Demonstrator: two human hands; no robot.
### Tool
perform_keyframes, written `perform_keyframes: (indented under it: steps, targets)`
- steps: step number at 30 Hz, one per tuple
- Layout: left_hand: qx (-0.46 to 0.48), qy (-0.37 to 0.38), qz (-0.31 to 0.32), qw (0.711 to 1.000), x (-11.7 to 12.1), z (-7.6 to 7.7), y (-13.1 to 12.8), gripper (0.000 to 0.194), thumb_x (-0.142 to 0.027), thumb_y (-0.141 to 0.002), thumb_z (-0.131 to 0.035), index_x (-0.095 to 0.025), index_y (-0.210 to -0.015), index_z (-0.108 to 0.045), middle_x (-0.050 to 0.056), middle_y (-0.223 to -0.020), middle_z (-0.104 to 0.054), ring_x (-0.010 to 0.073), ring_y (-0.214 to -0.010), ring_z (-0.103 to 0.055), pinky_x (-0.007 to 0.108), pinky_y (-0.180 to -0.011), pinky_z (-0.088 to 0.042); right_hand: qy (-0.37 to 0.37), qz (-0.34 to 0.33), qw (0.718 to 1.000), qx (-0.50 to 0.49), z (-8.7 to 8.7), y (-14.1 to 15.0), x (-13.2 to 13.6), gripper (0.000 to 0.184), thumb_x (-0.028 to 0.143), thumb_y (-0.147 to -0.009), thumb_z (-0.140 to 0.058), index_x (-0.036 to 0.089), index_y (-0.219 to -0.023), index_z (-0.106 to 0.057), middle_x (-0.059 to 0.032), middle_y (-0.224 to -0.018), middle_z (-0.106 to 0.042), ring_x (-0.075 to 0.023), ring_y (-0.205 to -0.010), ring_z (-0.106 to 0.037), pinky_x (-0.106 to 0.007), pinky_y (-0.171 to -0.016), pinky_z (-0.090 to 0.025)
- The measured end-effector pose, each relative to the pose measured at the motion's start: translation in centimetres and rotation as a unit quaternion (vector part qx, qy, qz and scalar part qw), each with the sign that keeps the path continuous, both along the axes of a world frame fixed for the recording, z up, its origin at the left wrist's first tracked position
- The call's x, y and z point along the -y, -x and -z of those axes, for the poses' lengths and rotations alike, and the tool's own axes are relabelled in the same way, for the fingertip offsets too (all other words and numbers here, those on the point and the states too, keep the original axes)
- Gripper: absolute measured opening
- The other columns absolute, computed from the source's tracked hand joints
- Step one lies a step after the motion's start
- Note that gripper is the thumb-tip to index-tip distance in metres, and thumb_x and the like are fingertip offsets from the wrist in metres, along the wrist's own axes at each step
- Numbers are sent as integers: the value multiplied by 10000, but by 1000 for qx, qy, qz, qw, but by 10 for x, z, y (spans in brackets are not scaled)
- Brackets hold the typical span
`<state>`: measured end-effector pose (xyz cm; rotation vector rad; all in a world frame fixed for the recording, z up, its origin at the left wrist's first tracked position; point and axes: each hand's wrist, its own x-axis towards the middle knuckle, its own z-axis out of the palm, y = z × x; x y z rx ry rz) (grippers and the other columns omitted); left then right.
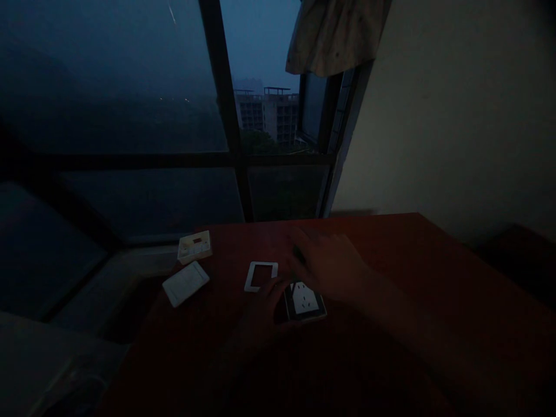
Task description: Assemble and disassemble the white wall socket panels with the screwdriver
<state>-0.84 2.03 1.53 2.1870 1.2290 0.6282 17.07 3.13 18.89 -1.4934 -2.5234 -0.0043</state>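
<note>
A wall socket (305, 298) with a white face and a dark surround lies face up on the table. Along its left side, my left hand (260, 315) grips it, fingers at the far edge and thumb at the near one. My right hand (332, 263) is closed just above the socket's far side, around a small dark object (299, 253) too dim to name. Beyond my left fingers lies a white rectangular frame (248, 284) with an open middle, partly covered by them.
At the table's left edge lie an open white box (194, 248) and a flat white plate (186, 284). The reddish-brown table (391, 243) stands against a window (174, 197) and a pale wall (443, 116). A curtain (336, 37) hangs above. The room is very dark.
</note>
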Motion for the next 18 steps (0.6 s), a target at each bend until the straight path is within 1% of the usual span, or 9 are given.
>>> perform_keyframes:
  steps: [3,5,6,9,10,11,15,16,18]
  targets:
    - [-7,-2,7,1000,-1,1,1,802,-453,-684,-731,-255,-1370,-364,92,-1432,-350,314,-1298,-339,465,-1063,-316,19,-54,998,-40,2,0,0,349,285,-896,-390,184,-1227,-436,-100,-1099,-616,-206,-910,-611,-297,-696,-441]
    - [-6,-3,3,1000,-1,3,2,802,-458,-690,-726,-252,-1374,-361,96,-1436,-345,315,-1299,-337,465,-1061,-318,25,-68,997,-41,4,1,-1,376,303,-901,-395,191,-1260,-412,-96,-1095,-625,-205,-895,-621,-292,-679,-440]
    - [-4,-4,-2,1000,-1,4,2,805,-456,-693,-726,-250,-1377,-356,97,-1441,-337,312,-1302,-333,461,-1062,-319,21,-56,998,-31,5,2,-1,372,334,-910,-384,193,-1252,-420,-97,-1074,-637,-211,-869,-629,-295,-657,-438]
    - [-2,-7,-3,1000,0,4,1,802,-453,-695,-728,-248,-1376,-357,93,-1441,-332,298,-1301,-335,445,-1063,-322,2,16,1000,9,6,6,-1,369,423,-923,-329,192,-1169,-479,-98,-976,-665,-229,-781,-642,-302,-601,-423]
    - [-2,-7,0,1000,0,4,1,797,-457,-695,-727,-252,-1372,-360,91,-1436,-339,296,-1295,-344,443,-1059,-327,-3,28,1000,8,6,7,-1,363,421,-925,-319,189,-1146,-490,-96,-959,-665,-229,-779,-639,-302,-602,-422]
    - [-3,-6,4,1000,0,3,1,790,-462,-695,-726,-256,-1368,-366,88,-1428,-351,297,-1287,-354,445,-1052,-335,-7,24,1000,-5,6,8,0,348,402,-922,-326,186,-1138,-493,-93,-960,-662,-228,-798,-634,-303,-613,-424]
    - [-1,1,1,1000,1,0,1,784,-453,-692,-733,-266,-1362,-370,87,-1396,-396,305,-1255,-394,453,-1022,-369,-2,-77,993,-87,8,9,2,329,276,-887,-401,175,-1195,-455,-89,-1096,-614,-200,-943,-589,-291,-702,-431]
    - [-2,1,-1,1000,1,0,1,780,-449,-694,-733,-263,-1360,-373,89,-1393,-399,308,-1254,-395,454,-1021,-370,-2,-92,991,-94,9,9,3,334,266,-885,-408,180,-1205,-451,-87,-1113,-608,-195,-950,-585,-288,-705,-429]
    - [-9,0,-5,1000,2,-2,1,764,-438,-694,-736,-254,-1350,-391,95,-1390,-403,318,-1258,-389,464,-1022,-364,-9,-92,992,-84,11,11,3,314,297,-899,-405,195,-1188,-473,-77,-1087,-618,-197,-918,-592,-285,-674,-421]
